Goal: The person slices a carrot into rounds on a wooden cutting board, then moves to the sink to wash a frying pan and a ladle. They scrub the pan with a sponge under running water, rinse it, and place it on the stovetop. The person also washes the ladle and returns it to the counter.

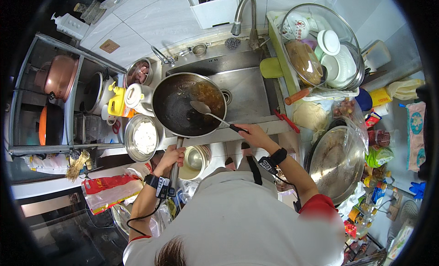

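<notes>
My left hand (170,159) grips the long handle (175,176) of a dark wok (171,110). The wok is over the left part of the steel sink (241,91), and brownish liquid (207,94) pools at its far right side. In my right hand (255,136) is the black grip of a metal cooking spoon (216,117). The spoon's bowl lies inside the wok at the edge of the liquid. Whether the wok rests on the sink rim or is held up, I cannot tell.
White pieces fill a steel bowl (127,147) left of the wok, near a white kettle (139,96). A bowl of meat (139,72) stands behind. The faucet (252,12) arches over the sink. Right are a dish rack (276,48), red scissors (287,121) and a large pan (334,166).
</notes>
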`<move>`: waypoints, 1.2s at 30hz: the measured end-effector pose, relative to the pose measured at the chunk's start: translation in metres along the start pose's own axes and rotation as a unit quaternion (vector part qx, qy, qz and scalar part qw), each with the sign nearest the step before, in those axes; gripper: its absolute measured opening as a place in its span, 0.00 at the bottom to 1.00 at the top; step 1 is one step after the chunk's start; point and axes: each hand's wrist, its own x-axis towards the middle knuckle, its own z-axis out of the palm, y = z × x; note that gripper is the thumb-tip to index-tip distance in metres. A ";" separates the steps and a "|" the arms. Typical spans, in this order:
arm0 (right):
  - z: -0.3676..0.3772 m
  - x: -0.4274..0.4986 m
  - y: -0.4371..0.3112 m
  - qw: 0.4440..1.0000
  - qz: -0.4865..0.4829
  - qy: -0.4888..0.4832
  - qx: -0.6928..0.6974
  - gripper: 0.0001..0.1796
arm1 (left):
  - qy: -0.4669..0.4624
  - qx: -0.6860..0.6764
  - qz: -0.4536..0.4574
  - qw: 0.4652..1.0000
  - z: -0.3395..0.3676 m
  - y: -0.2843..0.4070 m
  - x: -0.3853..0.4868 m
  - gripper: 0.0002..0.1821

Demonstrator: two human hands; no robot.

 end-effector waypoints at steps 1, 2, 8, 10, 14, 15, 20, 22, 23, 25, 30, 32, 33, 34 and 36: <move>-0.002 0.003 0.000 1.000 -0.008 -0.010 -0.011 0.19 | -0.011 0.004 0.008 1.000 0.002 0.004 0.001 0.09; -0.001 0.004 0.000 1.000 0.005 -0.014 -0.019 0.19 | -0.002 0.004 -0.002 1.000 0.000 0.004 0.002 0.09; -0.004 0.013 0.005 1.000 0.011 -0.014 -0.001 0.18 | 0.045 0.023 -0.019 0.999 0.008 0.021 0.004 0.08; -0.003 0.016 0.008 1.000 0.019 -0.020 0.000 0.19 | 0.035 0.027 -0.016 0.999 0.008 0.024 0.004 0.08; 0.002 0.020 0.018 0.999 -0.005 -0.015 0.028 0.20 | 0.059 0.056 -0.013 0.997 0.010 0.030 0.006 0.08; 0.003 0.022 0.021 0.999 -0.015 -0.010 0.038 0.20 | 0.060 0.060 -0.012 0.996 0.011 0.032 0.007 0.08; 0.013 0.024 0.035 0.999 -0.026 -0.005 0.032 0.20 | 0.088 0.081 -0.014 0.993 0.017 0.036 0.007 0.08; 0.015 0.025 0.038 0.999 -0.016 -0.013 0.039 0.20 | 0.097 0.080 -0.015 0.992 0.022 0.041 0.005 0.08; 0.015 0.025 0.039 0.999 -0.013 -0.016 0.038 0.20 | 0.095 0.077 -0.012 0.992 0.024 0.041 0.004 0.08; 0.014 0.026 0.038 0.999 -0.019 -0.016 0.034 0.20 | 0.106 0.071 -0.013 0.992 0.029 0.046 0.001 0.08; 0.011 0.025 0.030 0.998 -0.026 -0.017 0.048 0.20 | 0.115 0.085 -0.006 0.990 0.035 0.053 -0.001 0.08; 0.012 0.025 0.029 0.998 0.026 -0.038 0.053 0.20 | 0.115 0.082 -0.002 0.990 0.035 0.055 -0.001 0.08; 0.013 0.025 0.030 0.996 0.051 -0.048 0.055 0.20 | 0.114 0.084 0.001 0.990 0.035 0.056 0.000 0.08; 0.015 0.026 0.031 0.996 0.034 -0.042 0.065 0.20 | 0.119 0.089 -0.001 0.989 0.035 0.056 0.000 0.08; 0.019 0.029 0.036 0.993 0.017 -0.040 0.106 0.20 | 0.119 0.094 -0.006 0.988 0.035 0.059 0.002 0.08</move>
